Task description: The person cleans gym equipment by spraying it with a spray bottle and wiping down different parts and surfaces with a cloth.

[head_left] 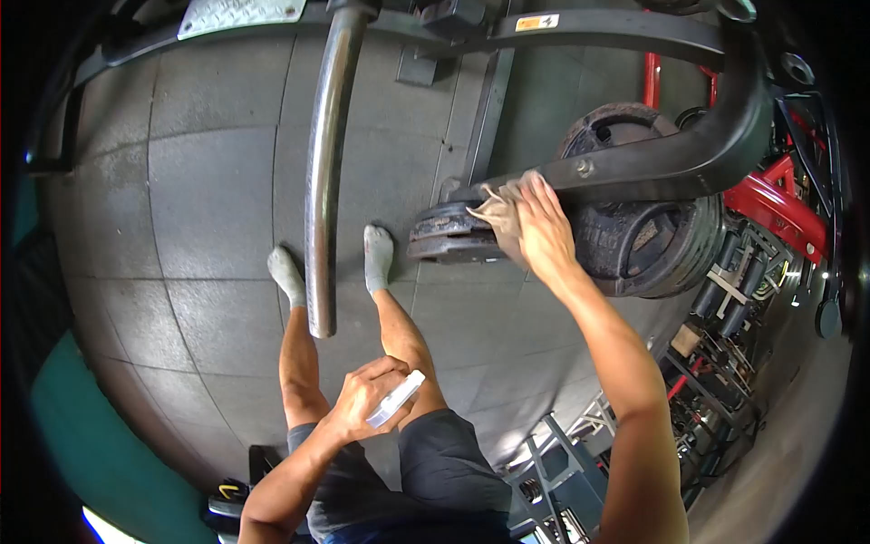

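Observation:
Low in the middle, my left hand [367,399] is wrapped round a small clear spray bottle [395,400] with a white top. My right hand [544,227] presses a beige cloth [504,218] against the black frame arm [625,170] of a gym machine, its fingers over the cloth. Just below that arm are dark weight plates [634,240], and a smaller stack of plates [453,232] lies left of the cloth. The palm side of my right hand is hidden.
A bare metal bar [324,181] points down toward me between my hands. My feet in grey socks stand on grey floor tiles [213,199]. Red machine frames [779,213] and racks of equipment are at the right; a diamond-plate footrest [240,14] is at the top.

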Demonstrator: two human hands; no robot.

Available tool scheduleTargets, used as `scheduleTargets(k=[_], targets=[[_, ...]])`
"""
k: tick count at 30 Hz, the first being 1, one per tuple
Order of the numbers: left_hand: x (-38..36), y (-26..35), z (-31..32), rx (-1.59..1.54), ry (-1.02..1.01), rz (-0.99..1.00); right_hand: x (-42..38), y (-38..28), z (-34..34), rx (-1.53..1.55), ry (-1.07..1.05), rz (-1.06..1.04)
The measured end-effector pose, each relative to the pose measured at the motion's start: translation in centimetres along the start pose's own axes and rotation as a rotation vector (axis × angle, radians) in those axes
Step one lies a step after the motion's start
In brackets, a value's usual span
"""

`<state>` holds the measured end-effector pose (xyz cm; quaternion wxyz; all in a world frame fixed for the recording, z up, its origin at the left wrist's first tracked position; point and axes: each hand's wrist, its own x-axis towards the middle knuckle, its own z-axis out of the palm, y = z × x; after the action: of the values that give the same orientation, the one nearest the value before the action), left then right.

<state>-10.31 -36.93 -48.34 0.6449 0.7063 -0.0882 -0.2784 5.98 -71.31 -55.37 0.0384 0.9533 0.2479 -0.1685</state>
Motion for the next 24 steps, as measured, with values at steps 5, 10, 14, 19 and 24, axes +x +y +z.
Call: scheduleTargets(k=[5,10,14,19,24], targets=[[-0.4,1.1,-1.0,0.066,-0.012,0.036,-5.7,-0.7,-13.6,0.491,0.694,0.504],[0.1,2.6,-1.2,0.119,-0.077,0.077,-1.6,7.8,-25.8,-0.431,0.943,0.363],[1.2,3.9,-1.5,0.165,-0.074,0.093,5.8,9.5,-21.8,-0.170,1.097,0.422],[1.5,5.3,-1.8,0.181,-0.065,0.095,1.0,2.1,-11.4,0.094,0.930,0.363],[1.4,7.8,-4.0,0.253,-0.021,0.124,3.0,6.3,-18.7,0.094,1.121,0.396]])
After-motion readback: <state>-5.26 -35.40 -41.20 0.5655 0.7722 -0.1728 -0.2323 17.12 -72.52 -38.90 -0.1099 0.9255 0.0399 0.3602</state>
